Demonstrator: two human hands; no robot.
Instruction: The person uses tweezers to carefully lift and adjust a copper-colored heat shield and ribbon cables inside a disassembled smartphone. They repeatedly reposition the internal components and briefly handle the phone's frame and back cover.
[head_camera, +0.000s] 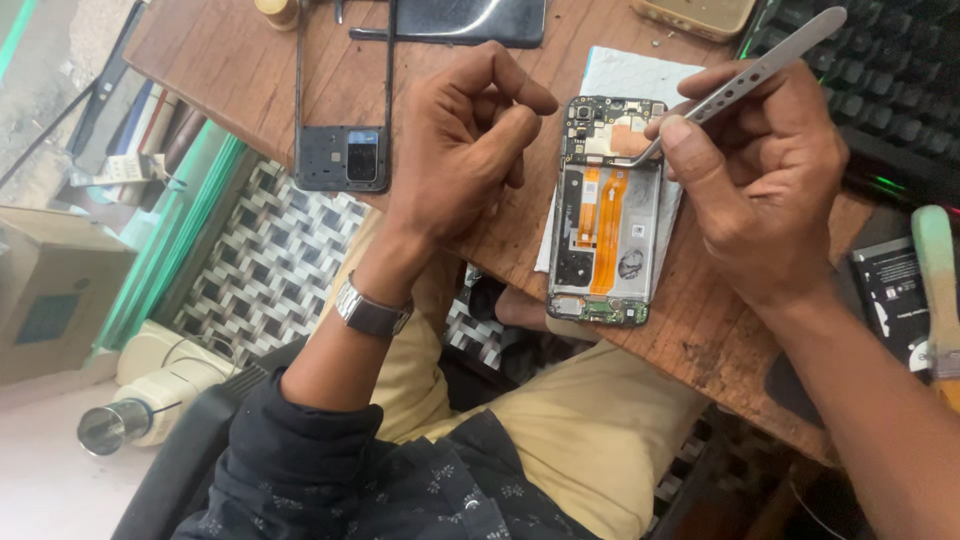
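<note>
head view looks down on a wooden desk (700, 330) where an opened phone (607, 210), its back off and orange ribbon cable showing, lies on a white cloth (625, 75) near the desk's front edge. right hand (765, 185) pinches metal tweezers (745, 75), their tip touching the phone's upper part. left hand (465, 135) rests just beside the phone, fingers curled into a loose fist, holding nothing visible. a black phone frame (342, 150) lies further left.

Worn wooden table (250, 60): opened phone (605, 215) on white cloth (625, 72), phone frame (342, 150), black back cover (470, 20), keyboard (880, 80).
</note>
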